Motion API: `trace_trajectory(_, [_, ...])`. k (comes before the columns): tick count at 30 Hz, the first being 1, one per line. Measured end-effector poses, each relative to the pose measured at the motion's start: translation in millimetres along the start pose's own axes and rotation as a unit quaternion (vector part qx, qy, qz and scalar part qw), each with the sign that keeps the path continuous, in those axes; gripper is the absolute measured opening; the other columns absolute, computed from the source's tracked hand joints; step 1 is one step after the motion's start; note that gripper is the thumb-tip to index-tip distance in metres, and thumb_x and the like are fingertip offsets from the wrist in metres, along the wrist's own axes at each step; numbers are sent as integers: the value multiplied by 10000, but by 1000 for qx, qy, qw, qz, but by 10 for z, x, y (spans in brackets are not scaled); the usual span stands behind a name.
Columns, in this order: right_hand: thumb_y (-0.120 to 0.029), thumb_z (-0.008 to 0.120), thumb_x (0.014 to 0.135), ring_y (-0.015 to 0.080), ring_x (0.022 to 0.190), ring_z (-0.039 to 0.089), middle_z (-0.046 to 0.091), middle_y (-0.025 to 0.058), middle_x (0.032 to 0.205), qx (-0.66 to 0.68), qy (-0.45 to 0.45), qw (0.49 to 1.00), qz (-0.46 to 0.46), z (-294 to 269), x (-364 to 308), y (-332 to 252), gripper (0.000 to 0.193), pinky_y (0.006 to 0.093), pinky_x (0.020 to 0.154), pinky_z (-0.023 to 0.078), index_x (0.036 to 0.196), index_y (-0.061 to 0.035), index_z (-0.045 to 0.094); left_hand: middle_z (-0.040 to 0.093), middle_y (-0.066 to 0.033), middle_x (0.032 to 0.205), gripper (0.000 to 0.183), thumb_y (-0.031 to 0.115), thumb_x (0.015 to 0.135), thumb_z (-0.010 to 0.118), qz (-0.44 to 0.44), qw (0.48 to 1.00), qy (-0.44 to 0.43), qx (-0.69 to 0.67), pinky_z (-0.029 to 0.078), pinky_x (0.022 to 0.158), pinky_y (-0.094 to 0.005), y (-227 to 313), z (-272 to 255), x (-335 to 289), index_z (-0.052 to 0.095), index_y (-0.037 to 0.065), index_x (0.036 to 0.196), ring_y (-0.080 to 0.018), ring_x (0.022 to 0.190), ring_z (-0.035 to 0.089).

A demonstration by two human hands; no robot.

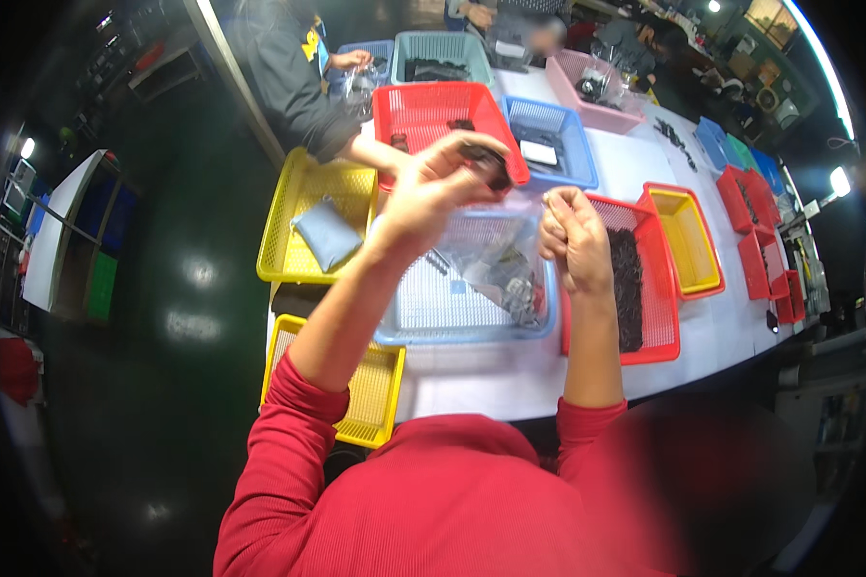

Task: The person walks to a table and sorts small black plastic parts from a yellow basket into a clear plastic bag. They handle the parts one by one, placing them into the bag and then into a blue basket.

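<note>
My left hand [425,192] reaches over the near side of a red basket [404,101], its fingers curved around a dark, glossy piece [489,171] smeared by motion. A few dark parts lie inside that basket. My right hand [579,242] is closed in a pinch above the left edge of another red basket [659,332], which holds many thin black parts [627,288]. Whatever sits in the pinch is too small to make out. Below and between my hands stands a light blue basket [423,335] with clear plastic bags [505,279] inside.
A yellow basket [284,260] at the left holds a grey-blue pouch [327,234]; another yellow basket [380,418] stands nearer. Past them a co-worker's hand [351,60] holds a clear bag. Blue [587,159], pink [611,120] and teal [428,43] baskets line the far side of the white table [471,380].
</note>
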State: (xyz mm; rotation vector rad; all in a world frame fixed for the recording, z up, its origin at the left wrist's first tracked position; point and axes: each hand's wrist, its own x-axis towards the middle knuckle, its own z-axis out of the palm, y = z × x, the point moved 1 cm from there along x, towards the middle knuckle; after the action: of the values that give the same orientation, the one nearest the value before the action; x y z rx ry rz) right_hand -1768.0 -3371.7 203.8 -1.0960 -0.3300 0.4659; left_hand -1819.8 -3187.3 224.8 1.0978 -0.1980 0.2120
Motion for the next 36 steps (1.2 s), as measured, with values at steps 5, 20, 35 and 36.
trace_trajectory(5, [-148, 500, 909, 31, 420, 316, 392, -48, 576, -52, 48, 997, -34, -251, -4, -333, 91, 191, 403, 315, 893, -60, 483, 604, -44, 912, 171, -20, 837, 539, 38, 972, -184, 143, 465, 795, -250, -430, 457, 290, 566, -15, 1006, -108, 875, 576])
trace_trajectory(20, [-149, 500, 914, 31, 433, 338, 378, -45, 574, -30, -5, 999, -39, -389, 243, -494, 95, 187, 406, 343, 890, -59, 481, 625, -164, 737, 174, 130, 792, 536, -137, 774, -277, 553, 507, 596, -346, -324, 456, 643, 564, -4, 900, -252, 644, 650])
trace_trajectory(35, [-139, 490, 914, 31, 431, 337, 386, -38, 569, -15, -21, 999, -34, -406, 301, -338, 89, 184, 413, 354, 876, -60, 474, 666, -72, 981, 295, 185, 910, 420, -310, 682, -525, 405, 485, 830, -305, -209, -70, 939, 416, -53, 1086, -212, 968, 616])
trace_trajectory(36, [-140, 490, 914, 30, 431, 337, 386, -39, 569, -13, -24, 999, -32, -407, 302, -333, 90, 185, 414, 354, 876, -60, 474, 664, -85, 963, 287, 186, 909, 426, -277, 701, -458, 472, 494, 801, -313, -227, -31, 907, 433, -45, 1079, -218, 921, 627])
